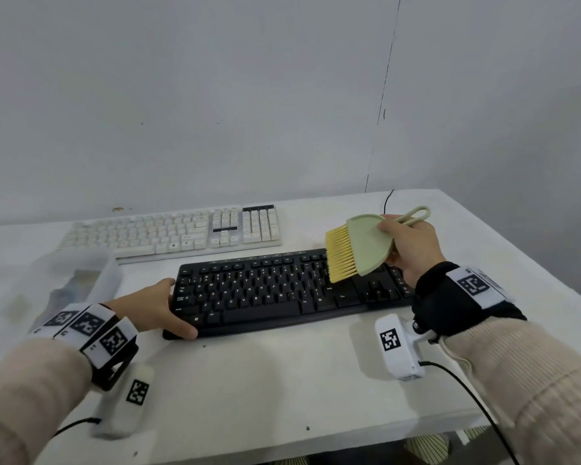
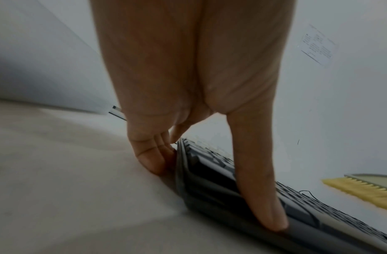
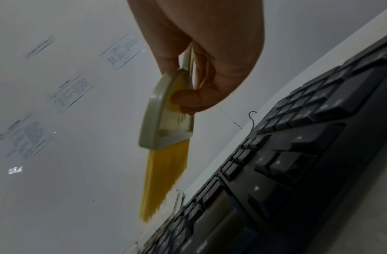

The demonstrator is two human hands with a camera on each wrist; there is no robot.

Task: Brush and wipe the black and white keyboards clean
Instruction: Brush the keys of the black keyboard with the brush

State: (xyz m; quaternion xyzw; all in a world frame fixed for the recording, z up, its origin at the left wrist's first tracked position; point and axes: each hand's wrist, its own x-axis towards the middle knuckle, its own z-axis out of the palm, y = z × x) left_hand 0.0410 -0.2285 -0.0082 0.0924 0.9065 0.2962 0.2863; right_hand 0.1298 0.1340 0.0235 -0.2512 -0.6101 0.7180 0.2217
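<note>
Brushing stage, by the look of it, on the black keyboard (image 1: 282, 290), which lies near and centre on the white table (image 1: 282, 380). Right hand (image 1: 413, 250) grips the green brush (image 1: 366, 245) by its body and loop handle, thumb and fingers curled round it. Yellow bristles (image 1: 341, 253) point down and left, over the right part of the main key block. The right wrist view shows the bristle tips above the keys; whether they touch, cannot tell.

Left hand (image 1: 158, 310) steadies the keyboard's left end: thumb lying along the near left corner, fingers (image 2: 153, 154) straight and pressed against the left edge. Nothing clasped, only bracing.

White keyboard (image 1: 178, 231) sits farther back and left, well apart from both hands, parallel to the black one.

Clear plastic box (image 1: 81, 276) at the left, contents blurred; could hold a wipe or cloth, cannot confirm.

Judgement: early in the task.
- Black keyboard: brushing under way, extent covered not readable from the keys.
- Wiping: no sign of it begun.
- White keyboard: both brushing and wiping appear left to do.
</note>
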